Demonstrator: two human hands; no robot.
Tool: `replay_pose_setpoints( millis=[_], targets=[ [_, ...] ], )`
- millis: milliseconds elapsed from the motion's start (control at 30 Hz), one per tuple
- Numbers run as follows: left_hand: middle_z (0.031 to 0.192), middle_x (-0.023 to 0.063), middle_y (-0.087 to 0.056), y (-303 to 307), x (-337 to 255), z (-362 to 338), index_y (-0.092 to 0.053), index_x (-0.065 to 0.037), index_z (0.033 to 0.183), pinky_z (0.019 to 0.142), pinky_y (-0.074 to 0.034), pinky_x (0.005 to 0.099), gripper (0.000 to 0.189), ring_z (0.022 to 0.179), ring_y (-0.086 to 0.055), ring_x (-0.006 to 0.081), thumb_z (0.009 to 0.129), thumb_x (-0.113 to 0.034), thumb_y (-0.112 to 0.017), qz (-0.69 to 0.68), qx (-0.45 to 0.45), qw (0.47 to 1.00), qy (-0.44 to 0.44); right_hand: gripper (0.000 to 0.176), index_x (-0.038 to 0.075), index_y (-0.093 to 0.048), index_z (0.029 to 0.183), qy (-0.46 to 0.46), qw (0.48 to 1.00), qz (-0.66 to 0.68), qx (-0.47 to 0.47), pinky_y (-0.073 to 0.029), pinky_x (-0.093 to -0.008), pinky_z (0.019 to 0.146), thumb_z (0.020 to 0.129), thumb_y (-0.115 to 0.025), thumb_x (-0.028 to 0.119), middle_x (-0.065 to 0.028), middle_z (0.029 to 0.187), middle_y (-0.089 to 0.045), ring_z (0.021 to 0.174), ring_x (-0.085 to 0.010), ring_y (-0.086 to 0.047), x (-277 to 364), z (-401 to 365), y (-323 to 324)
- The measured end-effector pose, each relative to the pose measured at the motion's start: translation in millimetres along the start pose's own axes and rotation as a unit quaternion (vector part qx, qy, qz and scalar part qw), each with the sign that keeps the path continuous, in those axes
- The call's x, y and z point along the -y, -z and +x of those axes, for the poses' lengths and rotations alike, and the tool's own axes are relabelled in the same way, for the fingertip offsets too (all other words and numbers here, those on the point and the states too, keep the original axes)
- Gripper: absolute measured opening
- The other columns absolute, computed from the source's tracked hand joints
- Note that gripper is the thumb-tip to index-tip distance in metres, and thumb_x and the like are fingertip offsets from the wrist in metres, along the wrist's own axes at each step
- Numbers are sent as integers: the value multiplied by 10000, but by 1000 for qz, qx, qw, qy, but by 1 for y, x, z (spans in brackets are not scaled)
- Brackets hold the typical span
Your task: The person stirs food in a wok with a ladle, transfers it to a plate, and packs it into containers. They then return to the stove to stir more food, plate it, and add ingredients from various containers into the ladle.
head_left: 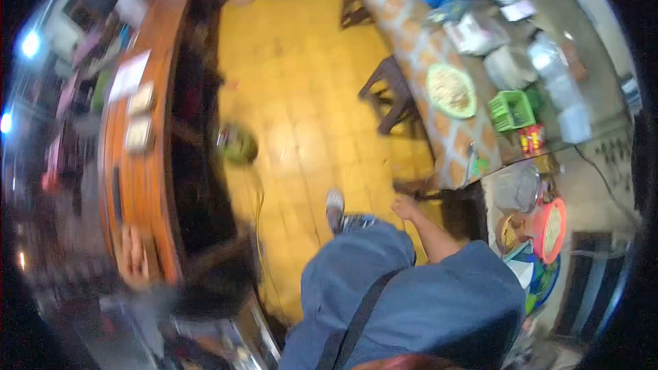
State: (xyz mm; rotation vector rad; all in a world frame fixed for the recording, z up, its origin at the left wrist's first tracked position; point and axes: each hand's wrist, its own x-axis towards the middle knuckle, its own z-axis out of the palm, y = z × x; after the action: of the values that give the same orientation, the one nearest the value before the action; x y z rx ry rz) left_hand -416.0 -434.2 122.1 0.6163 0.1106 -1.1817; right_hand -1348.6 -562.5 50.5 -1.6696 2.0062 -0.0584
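Observation:
My right hand (406,207) hangs low in front of my body, its forearm coming out of a blue sleeve. It is near the front corner of the table with the patterned cloth (449,170), apart from it as far as I can see. Motion blurs the fingers, and nothing clearly shows in them. My left hand is out of sight. On the cloth, a light green oval tray (450,90) holds pale food. A red-rimmed bowl (550,230) with pale contents stands to the right of my arm.
A long wooden counter (147,178) runs along the left. A dark stool (391,92) stands beside the table. On the yellow tiled floor (301,123) are a greenish round object (238,145) and a thin cable (259,219). A green basket (511,111) is at the right.

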Motion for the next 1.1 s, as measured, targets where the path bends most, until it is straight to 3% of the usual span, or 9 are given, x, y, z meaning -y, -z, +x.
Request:
replay_pose_setpoints(
  millis=[100,167,200,233,300,533,867,933,1100],
  targets=[
    [850,72,-619,-21,112,138,-511,-63,1160,723,-471,349,530,802,-589,220,888,-512,-438,142,44,978,147,208,15,-560,787,-111,980,59,-153,-431,-446,653,814,-530,220,-193,783,-577,743,-384,-549,26,103,129],
    [845,60,-612,46,284,92,-520,-68,1131,683,-478,346,484,768,-592,216,895,-485,-448,256,50,942,213,214,-11,-538,750,19,921,152,-359,-429,-446,646,789,-576,196,-221,854,-579,763,-384,-562,20,142,223],
    [842,54,-609,28,395,50,-524,-71,1117,663,-481,344,462,750,-594,214,899,-471,-453,306,57,920,237,192,-10,-556,725,-90,943,104,-303,-445,-426,716,773,-613,167,-206,982,-607,854,-367,-572,41,144,291],
    [839,48,-605,-13,456,43,-529,-74,1103,643,-485,343,439,733,-595,212,903,-458,-457,358,62,895,261,169,2,-599,840,45,863,21,-503,-439,-404,809,762,-639,146,-183,1082,-591,962,-345,-559,-1,173,303],
    [834,36,-598,-68,473,136,-538,-79,1074,604,-491,339,395,698,-599,208,910,-431,-467,455,75,833,304,377,12,-548,1095,55,835,-11,-547,-428,-394,852,765,-653,162,-151,1065,-553,980,-318,-547,-10,174,386],
    [711,18,-534,-239,504,273,-545,-106,954,527,-453,343,235,614,-547,163,905,-331,-499,585,-155,777,175,359,19,-554,1096,-206,747,-137,-617,-416,-398,898,785,-617,188,-195,1108,-541,1030,-350,-521,-107,133,530],
    [656,14,-493,-326,688,459,-541,-114,919,526,-422,382,203,517,-471,178,866,-308,-509,550,44,696,460,318,17,-556,1129,-482,661,-210,-535,-432,-391,895,833,-553,133,-206,1082,-561,999,-352,-544,-203,-9,581],
    [724,22,-526,-357,757,465,-516,-111,952,543,-434,369,225,590,-510,182,862,-317,-529,532,206,603,557,305,4,-561,1113,-476,661,-230,-532,-431,-398,897,841,-546,142,-206,1085,-565,1017,-351,-539,-208,-7,606],
    [797,42,-555,-456,883,355,-514,-99,981,569,-463,342,230,675,-561,202,870,-298,-546,653,163,663,327,292,53,-576,1115,-479,669,-257,-507,-445,-411,885,838,-515,118,-173,1077,-589,1013,-328,-560,-292,15,684]
  ],
)
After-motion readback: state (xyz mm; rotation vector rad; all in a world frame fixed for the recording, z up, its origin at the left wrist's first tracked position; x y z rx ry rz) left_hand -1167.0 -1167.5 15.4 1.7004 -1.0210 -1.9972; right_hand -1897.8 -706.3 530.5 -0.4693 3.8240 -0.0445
